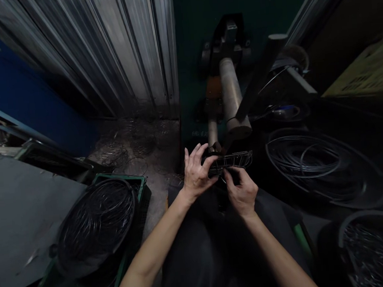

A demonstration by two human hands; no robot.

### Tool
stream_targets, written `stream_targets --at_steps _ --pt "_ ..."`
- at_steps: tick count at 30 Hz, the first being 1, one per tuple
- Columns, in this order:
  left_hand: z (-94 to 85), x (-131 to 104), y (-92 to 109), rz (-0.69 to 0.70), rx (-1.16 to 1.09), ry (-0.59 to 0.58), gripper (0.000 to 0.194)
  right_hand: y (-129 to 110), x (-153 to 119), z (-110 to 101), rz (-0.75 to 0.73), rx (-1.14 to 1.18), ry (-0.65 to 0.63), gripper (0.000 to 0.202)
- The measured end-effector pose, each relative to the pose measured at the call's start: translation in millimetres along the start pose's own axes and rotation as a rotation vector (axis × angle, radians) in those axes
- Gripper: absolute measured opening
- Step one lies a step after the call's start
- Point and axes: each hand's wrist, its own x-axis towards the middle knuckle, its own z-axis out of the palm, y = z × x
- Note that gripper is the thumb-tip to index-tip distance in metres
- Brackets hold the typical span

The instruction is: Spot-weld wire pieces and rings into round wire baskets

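Note:
A small dark wire frame, built like a shallow basket, is held in front of the machine's electrode rods. My left hand grips its left end, thumb and fingers curved around the wires. Below its front edge my right hand is closed in a pinch, touching the frame or a thin wire; what sits between the fingertips is too small to make out. The lower metal rod ends just above the frame's left part. A thick metal cylinder reaches out beside it.
On the right stand a round tray of wire rings and a tub of small metal pieces. At left, a dark basin of wire rings rests on a green crate. Loose wire parts lie on the floor by the corrugated wall.

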Motion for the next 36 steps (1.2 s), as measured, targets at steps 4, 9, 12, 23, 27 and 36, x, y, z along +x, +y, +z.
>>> stream_targets --at_steps 4,9,12,23,27,36 --pt "3.9 0.7 -3.1 0.004 -0.008 0.022 0.051 2.5 0.7 3.2 -0.011 0.008 0.008 0.02" --pt "5.7 2.4 -6.5 -0.006 -0.009 0.014 0.052 5.3 3.0 6.7 -0.026 -0.002 0.009 0.019" --pt "6.8 3.5 -8.1 -0.005 0.0 0.008 0.053 7.4 4.3 9.0 -0.051 0.007 0.017 0.017" --pt "2.7 6.7 -8.1 0.008 0.017 -0.007 0.051 10.0 4.9 10.3 -0.089 -0.011 0.011 0.019" --pt "4.0 7.6 -7.4 -0.006 0.0 -0.002 0.048 12.1 3.9 10.7 -0.021 -0.055 -0.031 0.028" --pt "3.6 8.7 -6.8 -0.024 -0.008 -0.017 0.051 2.2 3.5 5.8 0.006 -0.004 -0.024 0.029"
